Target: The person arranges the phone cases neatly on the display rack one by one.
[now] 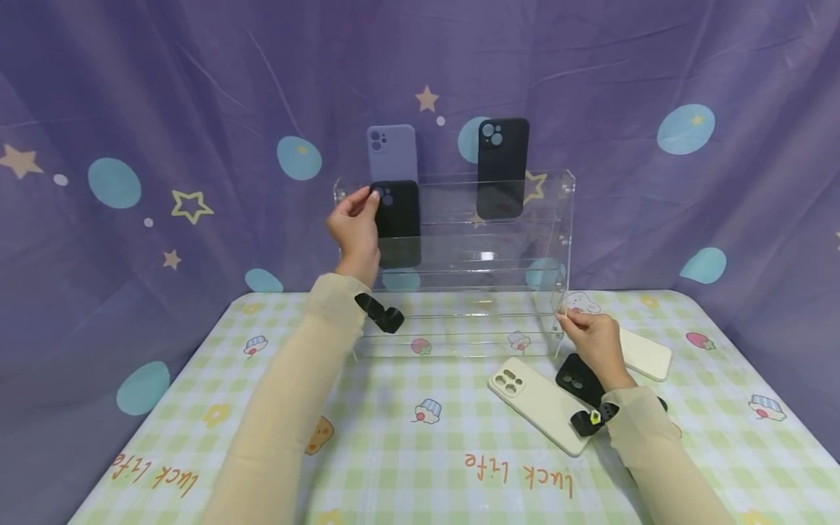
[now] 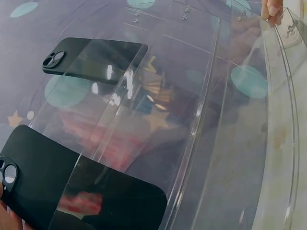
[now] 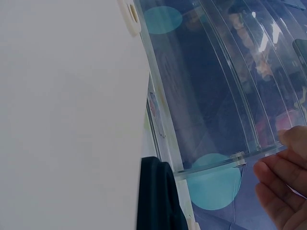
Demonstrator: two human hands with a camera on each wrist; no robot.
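My left hand (image 1: 355,235) pinches the upper left corner of a black phone case (image 1: 399,222). The lower part of this case sits behind a clear front panel of the tiered acrylic display stand (image 1: 472,299). In the left wrist view the case (image 2: 115,184) slants across the bottom left, with fingertips at its camera cutout. Above and behind it stands a lavender phone case (image 1: 395,153); a second black phone case (image 1: 504,160) stands on the top tier at the right. My right hand (image 1: 599,346) grips the stand's right side edge between thumb and fingers.
On the checked tablecloth (image 1: 367,467), by my right wrist, lie a cream phone case (image 1: 538,405), a black phone case (image 1: 577,375) partly under the hand, and another cream case (image 1: 646,354). A purple patterned curtain (image 1: 197,87) hangs behind the stand.
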